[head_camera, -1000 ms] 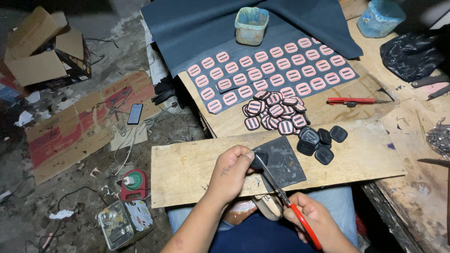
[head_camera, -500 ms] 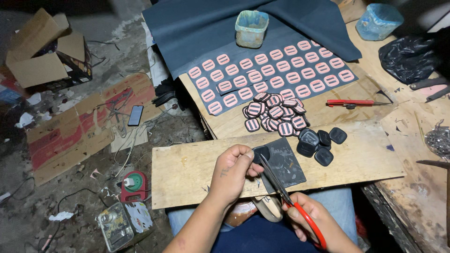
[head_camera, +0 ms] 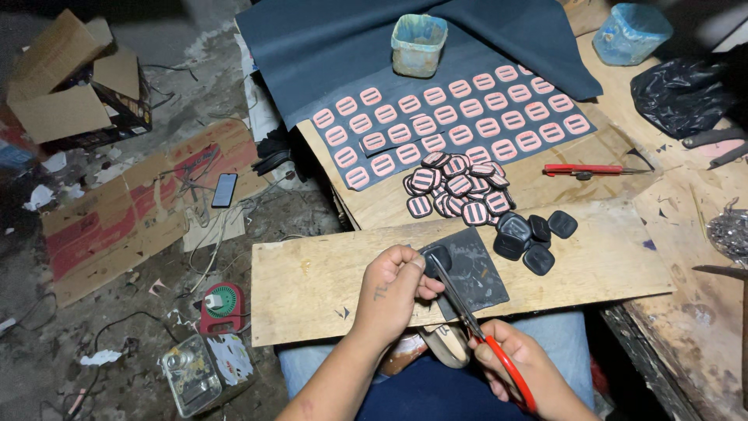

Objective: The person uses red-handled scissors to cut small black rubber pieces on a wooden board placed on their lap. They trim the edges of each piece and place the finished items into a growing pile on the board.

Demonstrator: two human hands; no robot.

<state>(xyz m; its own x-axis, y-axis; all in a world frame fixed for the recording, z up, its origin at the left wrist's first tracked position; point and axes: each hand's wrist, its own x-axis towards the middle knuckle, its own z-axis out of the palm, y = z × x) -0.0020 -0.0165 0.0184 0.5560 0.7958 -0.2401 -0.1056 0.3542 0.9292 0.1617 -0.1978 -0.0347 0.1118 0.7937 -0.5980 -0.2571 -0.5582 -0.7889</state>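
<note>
1. My left hand (head_camera: 393,284) pinches a small dark piece (head_camera: 436,257) by its left edge, thumb and fingers closed narrow on it. It sits just over the near plank (head_camera: 312,288), at the corner of a dark square sheet (head_camera: 475,273).
2. My right hand (head_camera: 518,366) is closed around the red handles of the scissors (head_camera: 467,312). The blades run up and left, and their tips meet the piece. I cannot tell how far the blades are parted.
3. Judging by looks, the piece is light and thin, a soft flexible sheet that bends rather than cracks. It would flop if held far from the cut, so a pinch close beside the blade line, on the part to be kept, seems the best hold.
4. Just right of the sheet lies a small cluster of 5 or so dark rounded pieces (head_camera: 534,234), touching one another.
5. Beyond them is a heap of pink-faced, dark-rimmed pieces (head_camera: 456,187) on the far board.
6. Farther back, a dark sheet (head_camera: 460,117) carries rows of pink slotted shapes, with a cloudy tub (head_camera: 418,43) standing on the dark cloth above it.
7. A red-handled tool (head_camera: 584,168) lies to the right, well apart from my hands.
8. On the floor to the left are a phone (head_camera: 224,189) and flattened cardboard (head_camera: 117,210).
</note>
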